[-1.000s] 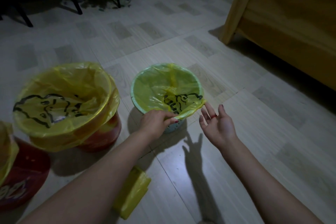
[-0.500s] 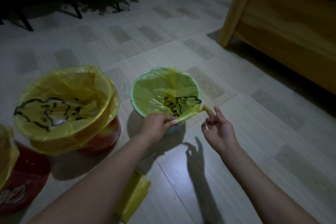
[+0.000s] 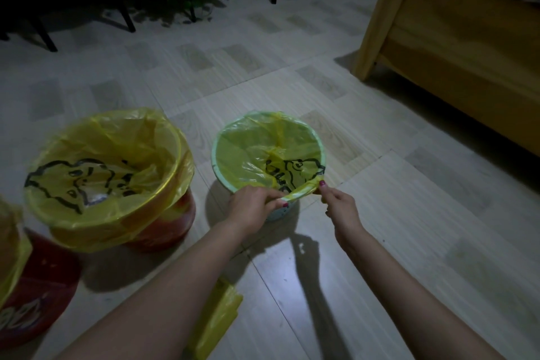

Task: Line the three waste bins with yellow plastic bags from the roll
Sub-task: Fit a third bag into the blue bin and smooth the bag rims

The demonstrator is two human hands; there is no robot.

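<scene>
A small pale green bin stands on the floor at centre, with a yellow bag printed in black spread inside it. My left hand pinches the bag's bunched edge at the near rim. My right hand grips the same edge just to the right, stretching it over the rim. A larger red bin to the left wears a yellow bag folded over its rim. At the far left edge a third red bin also carries a yellow bag. The flattened yellow roll of bags lies on the floor under my left forearm.
A wooden bed frame fills the right side, its leg close to the floor's middle. Dark chair legs and a plant stand along the far wall. Pale tiled floor surrounds the bins.
My right hand went from open beside the small bin to gripping the bag's edge at the near rim. My left hand kept its pinch. The camera view shifted slightly.
</scene>
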